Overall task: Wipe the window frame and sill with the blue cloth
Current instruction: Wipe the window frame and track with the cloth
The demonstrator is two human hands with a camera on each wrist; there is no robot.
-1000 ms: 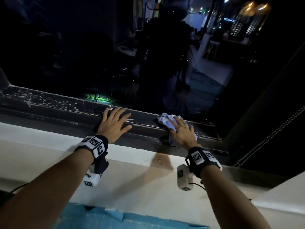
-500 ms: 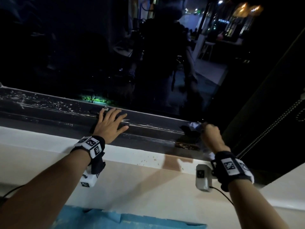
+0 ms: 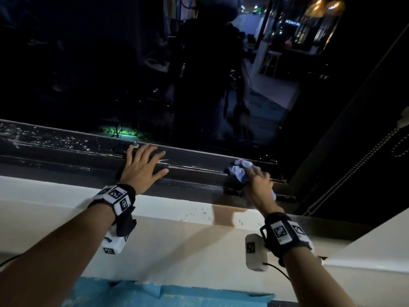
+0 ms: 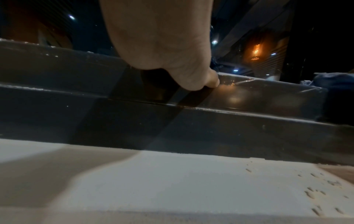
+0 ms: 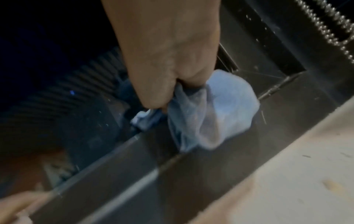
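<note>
The dark window frame (image 3: 194, 173) runs across the head view above the white sill (image 3: 177, 209). My left hand (image 3: 142, 166) lies flat on the frame with straight, spread fingers, seen from beneath in the left wrist view (image 4: 166, 50). My right hand (image 3: 259, 182) grips the bunched pale blue cloth (image 3: 241, 169) and holds it against the frame near its right corner. In the right wrist view the cloth (image 5: 220, 112) bulges out between thumb and palm of that hand (image 5: 168, 60) and touches the frame's track (image 5: 134, 166).
White specks dot the frame's left stretch (image 3: 48, 140), and crumbs lie on the sill (image 3: 199, 214). A bead chain (image 3: 354, 169) hangs at the right by the dark side frame. The night-dark glass (image 3: 155, 74) reflects a room. Blue tape (image 3: 172, 293) edges the wall below.
My right hand with the cloth swept right along the frame to the corner, then came back a little to the left. The left hand stayed flat in place.
</note>
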